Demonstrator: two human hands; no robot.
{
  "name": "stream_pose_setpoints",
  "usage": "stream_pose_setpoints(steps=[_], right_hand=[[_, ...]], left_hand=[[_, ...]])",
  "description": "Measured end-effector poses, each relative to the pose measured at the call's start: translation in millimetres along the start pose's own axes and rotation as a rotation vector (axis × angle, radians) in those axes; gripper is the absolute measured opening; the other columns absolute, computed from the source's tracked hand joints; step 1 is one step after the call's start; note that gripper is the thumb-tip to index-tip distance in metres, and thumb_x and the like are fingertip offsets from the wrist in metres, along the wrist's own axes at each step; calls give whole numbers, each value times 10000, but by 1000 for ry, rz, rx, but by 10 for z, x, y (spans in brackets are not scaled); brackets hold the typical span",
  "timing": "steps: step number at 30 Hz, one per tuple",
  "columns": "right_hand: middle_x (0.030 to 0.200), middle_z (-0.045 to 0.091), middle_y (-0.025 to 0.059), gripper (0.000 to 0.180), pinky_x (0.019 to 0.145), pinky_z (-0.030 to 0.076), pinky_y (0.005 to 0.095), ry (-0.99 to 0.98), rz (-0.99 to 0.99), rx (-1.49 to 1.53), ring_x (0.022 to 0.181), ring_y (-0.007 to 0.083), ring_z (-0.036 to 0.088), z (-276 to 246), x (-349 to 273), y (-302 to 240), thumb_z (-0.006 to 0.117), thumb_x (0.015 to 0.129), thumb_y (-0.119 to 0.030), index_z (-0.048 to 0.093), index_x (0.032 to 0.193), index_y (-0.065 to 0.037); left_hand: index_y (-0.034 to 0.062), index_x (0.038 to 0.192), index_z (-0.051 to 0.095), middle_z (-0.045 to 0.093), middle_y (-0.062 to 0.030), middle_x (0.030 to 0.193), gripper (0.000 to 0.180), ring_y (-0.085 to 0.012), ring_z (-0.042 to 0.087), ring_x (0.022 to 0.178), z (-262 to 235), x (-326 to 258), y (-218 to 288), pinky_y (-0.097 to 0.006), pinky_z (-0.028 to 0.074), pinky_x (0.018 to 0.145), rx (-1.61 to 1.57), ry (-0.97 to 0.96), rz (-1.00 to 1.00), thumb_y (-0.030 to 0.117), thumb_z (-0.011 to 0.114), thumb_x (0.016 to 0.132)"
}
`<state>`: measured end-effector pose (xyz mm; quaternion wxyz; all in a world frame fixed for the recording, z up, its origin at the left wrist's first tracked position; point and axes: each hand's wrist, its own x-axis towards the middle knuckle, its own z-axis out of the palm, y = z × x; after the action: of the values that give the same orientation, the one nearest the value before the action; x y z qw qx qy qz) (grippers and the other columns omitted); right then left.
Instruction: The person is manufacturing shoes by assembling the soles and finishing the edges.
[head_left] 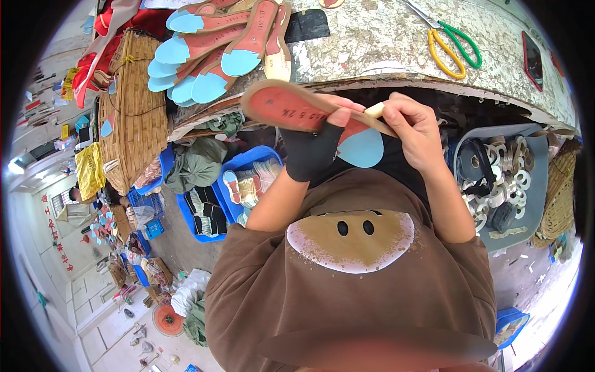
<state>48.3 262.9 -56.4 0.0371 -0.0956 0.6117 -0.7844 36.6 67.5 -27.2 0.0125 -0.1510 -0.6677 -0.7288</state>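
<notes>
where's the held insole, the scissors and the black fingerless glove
Held insole [290, 110]: head view, on its red face, toward the broad rounded end.
Scissors [442, 25]: head view, on the green handle, close to the blades.
Black fingerless glove [310, 153]: head view, on its dark middle.

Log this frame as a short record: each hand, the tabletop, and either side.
Left hand: black fingerless glove, gripping a red insole with a light-blue patch
Right hand: bare, pinching a small cream piece at the insole's edge
Tabletop: pile of similar insoles, left; scissors, right
Right side: grey bin holding white rings
Left side: blue bins with stacked pieces
</notes>
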Motion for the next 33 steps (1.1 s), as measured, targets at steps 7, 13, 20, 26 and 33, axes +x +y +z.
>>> stream_pose_setpoints(steps=[7, 13, 20, 26, 33], right_hand=[[827, 698, 69, 210, 579, 481, 258, 73, -181, -354, 667, 101, 623, 272, -106, -201, 691, 928, -76, 707, 1135, -44], [706, 581, 77, 183, 503, 435, 338, -14, -481, -628, 572, 244, 556, 214, -81, -279, 781, 824, -94, 683, 966, -35], [665, 521, 41, 231, 446, 377, 328, -85, -768, -732, 523, 207, 521, 92, -106, -90, 790, 721, -117, 648, 894, -65], [698, 554, 41, 302, 464, 420, 305, -115, -811, -622, 566, 202, 565, 29, -96, -19, 823, 712, -217, 638, 907, -78], [670, 533, 44, 410, 469, 395, 309, -116, -727, -570, 548, 196, 530, -46, -111, 48, 839, 735, -338, 657, 978, -62]], left_hand=[[18, 1102, 608, 726, -139, 1052, 198, -185, 690, 856, 100, -98, 40, -321, 553, 772, -25, 128, 246, 186, 639, 1001], [11, 1001, 629, 665, -120, 801, 429, -244, 648, 690, -407, -315, -470, -352, 498, 591, 103, -206, 436, 429, 698, 934], [27, 907, 594, 608, -63, 722, 667, -195, 553, 557, -86, -84, 226, -287, 375, 489, 714, -229, 1021, 645, 783, 740], [173, 698, 456, 519, -28, 665, 504, -152, 500, 532, -11, -141, 239, -253, 319, 456, 671, -282, 1152, 502, 829, 776], [170, 710, 464, 532, -28, 689, 526, -151, 513, 547, -32, -167, 233, -271, 339, 463, 660, -297, 1153, 533, 842, 743]])
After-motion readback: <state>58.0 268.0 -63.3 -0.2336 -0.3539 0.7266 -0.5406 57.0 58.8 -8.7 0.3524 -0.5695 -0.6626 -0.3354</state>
